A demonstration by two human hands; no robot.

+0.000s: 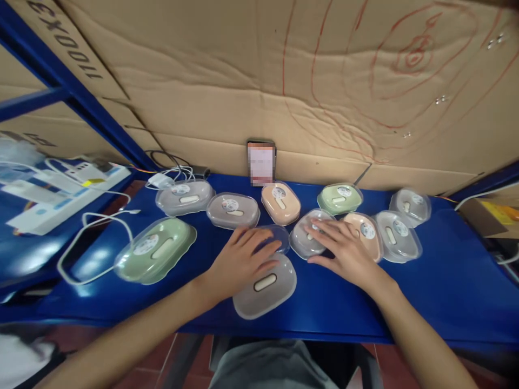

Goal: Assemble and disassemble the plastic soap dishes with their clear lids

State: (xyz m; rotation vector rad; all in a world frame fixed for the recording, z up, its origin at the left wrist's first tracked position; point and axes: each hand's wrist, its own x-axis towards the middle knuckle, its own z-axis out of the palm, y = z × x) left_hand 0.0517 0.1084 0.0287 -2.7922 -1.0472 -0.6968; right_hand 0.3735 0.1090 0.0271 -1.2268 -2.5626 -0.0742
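Note:
My left hand lies over a clear plastic lid, fingers apart; its palm and fingers hide part of the lid. Just below it, partly under the hand, sits a grey oval container with a pale oblong piece in its middle. My right hand is spread over a grey lidded container with a round sticker, fingertips touching its top. Beside that hand, partly covered by it, stands a peach lidded container.
Further lidded containers stand around: green, grey, peach, green and grey. A phone-like device leans on the cardboard wall. A white cable and a power strip lie left.

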